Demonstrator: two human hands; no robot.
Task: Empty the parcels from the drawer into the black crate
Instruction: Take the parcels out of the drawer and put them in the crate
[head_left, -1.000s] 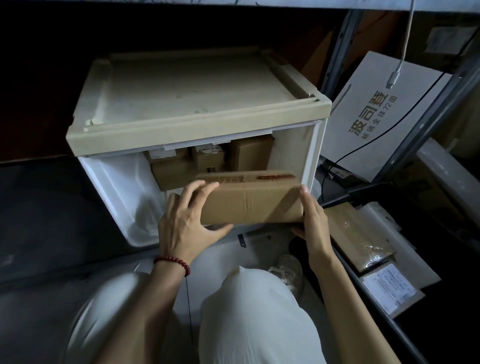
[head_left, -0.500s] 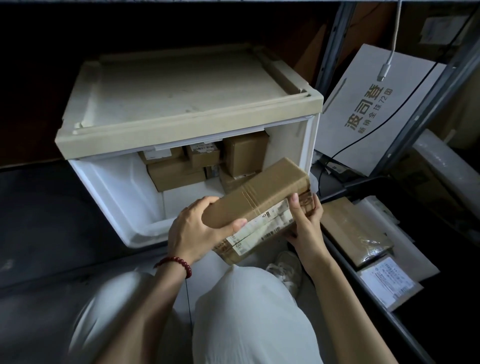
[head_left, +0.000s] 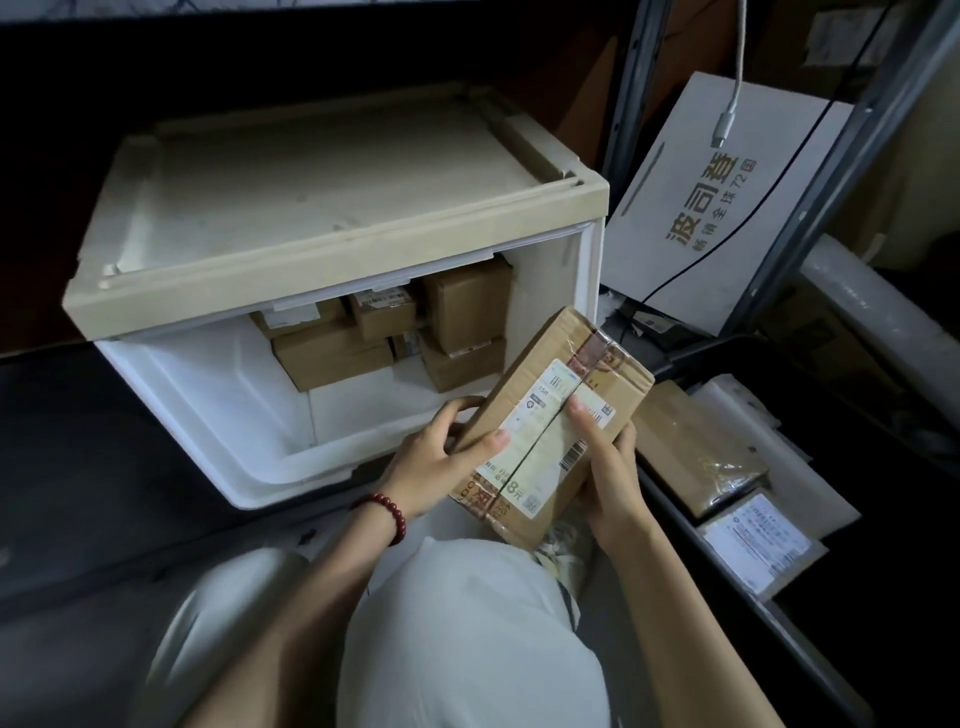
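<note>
A flat cardboard parcel (head_left: 558, 410) with a white shipping label facing up is held in front of the open white drawer (head_left: 218, 415). My left hand (head_left: 436, 462) grips its left edge, thumb on the label. My right hand (head_left: 608, 467) grips its right side, thumb lying across the label. Several brown cardboard parcels (head_left: 395, 332) sit stacked at the back of the drawer under the beige cabinet top (head_left: 322, 208). The black crate (head_left: 779, 618) stands at the right, with flat parcels and padded envelopes (head_left: 727, 457) inside.
A white printed board (head_left: 711, 208) leans against the metal rack post (head_left: 826, 171) behind the crate. A white cable with a plug (head_left: 727, 119) hangs above it. My knees in light trousers (head_left: 467, 634) fill the foreground. Dark floor lies at the left.
The parcel has been lifted out of the drawer and turned over, so its labelled face now points up. Both hands have shifted right and slightly towards me with it.
</note>
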